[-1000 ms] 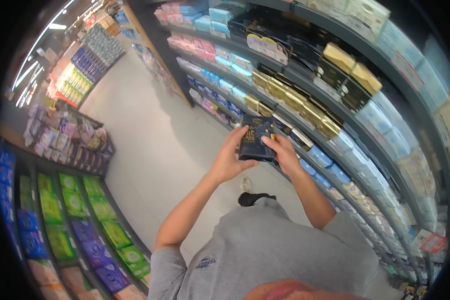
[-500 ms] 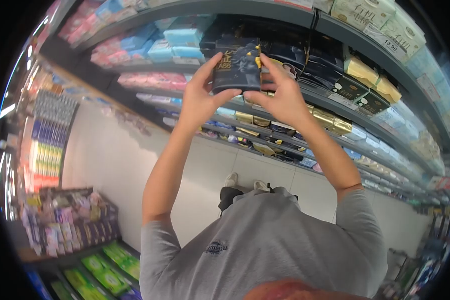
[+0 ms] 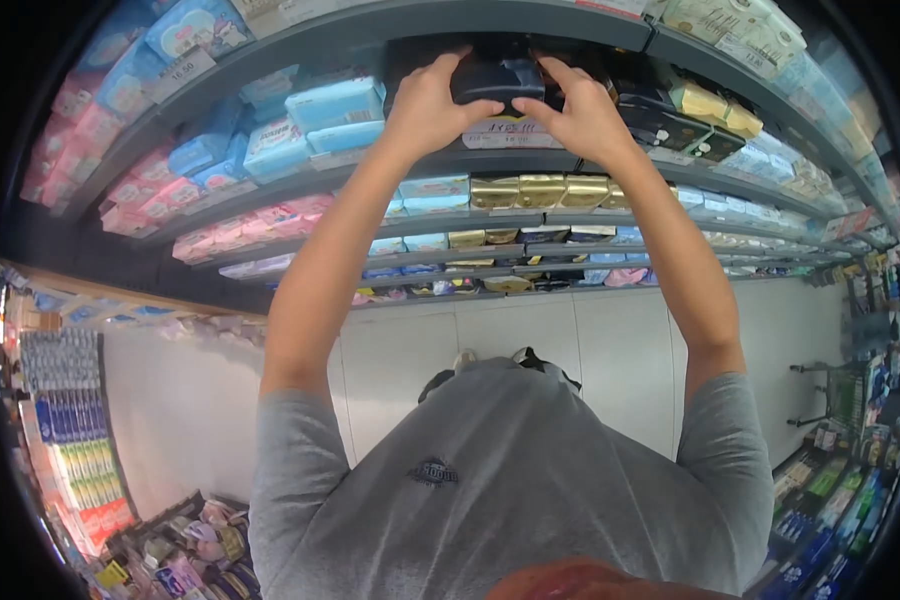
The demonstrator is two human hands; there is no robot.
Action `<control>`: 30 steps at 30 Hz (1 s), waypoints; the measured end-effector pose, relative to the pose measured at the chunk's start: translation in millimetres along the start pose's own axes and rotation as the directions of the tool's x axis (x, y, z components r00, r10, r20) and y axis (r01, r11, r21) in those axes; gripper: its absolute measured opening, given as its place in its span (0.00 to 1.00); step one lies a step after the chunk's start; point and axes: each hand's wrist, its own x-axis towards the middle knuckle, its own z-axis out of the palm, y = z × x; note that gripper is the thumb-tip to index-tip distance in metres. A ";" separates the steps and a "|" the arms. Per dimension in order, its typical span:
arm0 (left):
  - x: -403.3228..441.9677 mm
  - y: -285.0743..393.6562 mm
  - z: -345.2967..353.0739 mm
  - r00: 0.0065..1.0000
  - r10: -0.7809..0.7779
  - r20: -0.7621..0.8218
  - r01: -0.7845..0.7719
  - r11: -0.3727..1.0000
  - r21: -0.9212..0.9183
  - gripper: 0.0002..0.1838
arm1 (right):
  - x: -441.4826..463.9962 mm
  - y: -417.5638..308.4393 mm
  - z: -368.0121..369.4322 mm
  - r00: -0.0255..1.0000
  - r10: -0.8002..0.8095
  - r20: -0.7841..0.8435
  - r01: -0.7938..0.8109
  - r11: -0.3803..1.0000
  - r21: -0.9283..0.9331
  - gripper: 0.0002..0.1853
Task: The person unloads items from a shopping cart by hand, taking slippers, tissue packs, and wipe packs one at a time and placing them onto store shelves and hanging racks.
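A dark, glossy pack [image 3: 496,82] sits on the upper shelf, at the top middle of the head view. My left hand [image 3: 430,103] holds its left side, fingers behind it and thumb at the lower front edge. On the opposite side, my right hand [image 3: 578,103] grips it in the same way, with both thumb tips close together. Shadow hides the pack's far part and most of its print. Just below it, a price label [image 3: 513,135] is fixed to the shelf edge.
Light blue packs [image 3: 336,103] stand left of my left hand, with pink packs [image 3: 135,208] farther left. Black and yellow packs [image 3: 715,112] lie to the right. Lower shelves hold gold packs [image 3: 540,192]. A cart [image 3: 842,395] stands at the right, behind me.
Both hands have moved the dark pack up and forward, from in front of the shelf onto it. The view has turned, so more of the left shelves shows.
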 end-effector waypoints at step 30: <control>-10.2 4.3 14.8 0.986 0.060 -0.157 -0.032 0.984 0.174 0.34 | -10.1 -5.1 16.4 0.945 -0.187 -0.268 0.104 0.950 -0.295 0.31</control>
